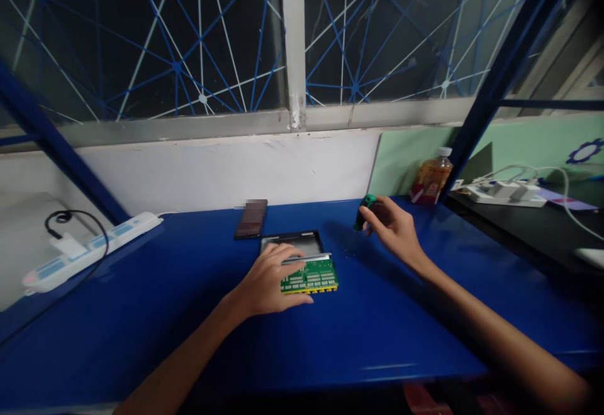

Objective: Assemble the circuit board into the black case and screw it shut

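Observation:
A green circuit board (315,276) with yellow parts along its near edge lies on the blue table. My left hand (275,280) rests over the board's left side, fingers and thumb spread at its edges. Just behind the board is a shallow black-rimmed case (304,244), partly covered by my left fingers. To the right, my right hand (391,226) holds a screwdriver by its green and black handle (360,215), above the table. The screwdriver's thin shaft points down toward a few tiny specks (350,254) on the table, too small to identify.
A dark phone (251,219) lies behind the case. Power strips sit at the left (94,253) and right (507,193). A bottle (433,177) stands at the back right, beside a slanting blue post. A wall and windows bound the table's back.

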`<state>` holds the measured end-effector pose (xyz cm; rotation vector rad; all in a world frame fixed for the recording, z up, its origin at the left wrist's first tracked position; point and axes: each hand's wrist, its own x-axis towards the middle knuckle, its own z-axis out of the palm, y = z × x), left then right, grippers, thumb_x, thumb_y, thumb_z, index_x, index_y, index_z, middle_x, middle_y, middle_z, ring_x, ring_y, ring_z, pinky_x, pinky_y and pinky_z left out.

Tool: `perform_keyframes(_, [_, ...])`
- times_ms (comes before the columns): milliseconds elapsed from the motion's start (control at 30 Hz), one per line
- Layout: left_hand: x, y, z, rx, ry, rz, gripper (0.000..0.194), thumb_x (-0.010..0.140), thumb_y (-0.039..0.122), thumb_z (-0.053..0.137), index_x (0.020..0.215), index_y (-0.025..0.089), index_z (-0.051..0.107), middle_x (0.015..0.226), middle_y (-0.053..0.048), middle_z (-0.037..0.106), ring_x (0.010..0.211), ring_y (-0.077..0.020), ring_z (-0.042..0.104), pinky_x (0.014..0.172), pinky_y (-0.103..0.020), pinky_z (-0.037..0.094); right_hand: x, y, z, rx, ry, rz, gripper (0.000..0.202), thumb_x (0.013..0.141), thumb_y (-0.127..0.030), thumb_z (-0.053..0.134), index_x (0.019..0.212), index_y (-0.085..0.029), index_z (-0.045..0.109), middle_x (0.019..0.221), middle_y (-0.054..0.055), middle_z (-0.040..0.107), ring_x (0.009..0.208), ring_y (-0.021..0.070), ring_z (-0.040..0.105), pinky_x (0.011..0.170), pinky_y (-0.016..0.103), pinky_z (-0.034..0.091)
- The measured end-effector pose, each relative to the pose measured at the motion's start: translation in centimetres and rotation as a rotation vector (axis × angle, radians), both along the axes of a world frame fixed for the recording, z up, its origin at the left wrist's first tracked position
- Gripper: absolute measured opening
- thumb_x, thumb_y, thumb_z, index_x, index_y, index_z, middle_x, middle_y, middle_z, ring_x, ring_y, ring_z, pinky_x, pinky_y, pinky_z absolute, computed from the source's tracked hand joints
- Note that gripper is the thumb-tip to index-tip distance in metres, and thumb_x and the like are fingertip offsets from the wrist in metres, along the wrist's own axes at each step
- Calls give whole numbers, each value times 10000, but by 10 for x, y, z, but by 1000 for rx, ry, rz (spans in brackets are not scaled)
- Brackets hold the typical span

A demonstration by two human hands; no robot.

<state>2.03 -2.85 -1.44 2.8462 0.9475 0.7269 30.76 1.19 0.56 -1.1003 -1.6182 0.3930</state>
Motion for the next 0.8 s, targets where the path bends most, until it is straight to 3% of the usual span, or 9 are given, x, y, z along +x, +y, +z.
perform_keyframes(567, [0,0,-1,-14,-12,10,518,723,550,701,1117,220,641,1164,-109,614,1071,-306,548,907,-498,392,-5,-8,3,52,-54,-24,287,864,-396,582,1043,-172,569,723,31,664,571,147,633,553,273,515])
perform_keyframes(800, [-1,0,4,-51,-51,22,500,709,546,715,1088,223,666,1166,-102,623,1063,-302,557,902,-506,406,-8,-10,9,54,131,23,240,856,-380,602,992,-184,573,612,-10,604,517,148,616,538,296,517])
